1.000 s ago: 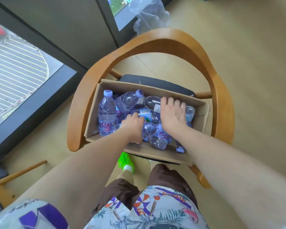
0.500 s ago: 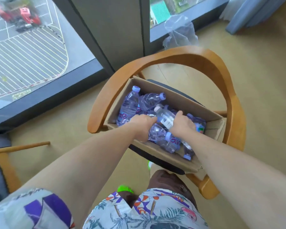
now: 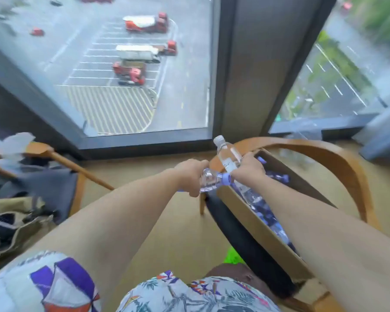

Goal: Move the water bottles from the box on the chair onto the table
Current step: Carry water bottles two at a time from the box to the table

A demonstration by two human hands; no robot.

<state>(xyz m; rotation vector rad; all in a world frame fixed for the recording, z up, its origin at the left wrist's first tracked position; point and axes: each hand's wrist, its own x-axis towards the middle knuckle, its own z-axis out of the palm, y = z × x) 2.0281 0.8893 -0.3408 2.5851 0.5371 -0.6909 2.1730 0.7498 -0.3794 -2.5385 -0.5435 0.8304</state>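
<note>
My left hand [image 3: 193,175] grips a clear water bottle with a purple cap [image 3: 214,182], lying sideways with the cap toward the right. My right hand [image 3: 249,171] grips a second clear bottle with a white cap [image 3: 226,155], held upright and tilted left. Both bottles are lifted above the left end of the cardboard box [image 3: 254,224], which sits on the wooden chair [image 3: 338,163] and holds several more purple-capped bottles [image 3: 263,216]. No table shows in this view.
A tall window [image 3: 131,70] with a dark frame stands ahead, over a car park. At left stands a second chair [image 3: 61,188] with a grey cushion, and a bag [image 3: 14,224] lies beside it. Bare wooden floor lies between the chairs.
Both hands have lifted out of the box, each with a bottle, and moved left. My view has swung up and left, so the box now sits at the right.
</note>
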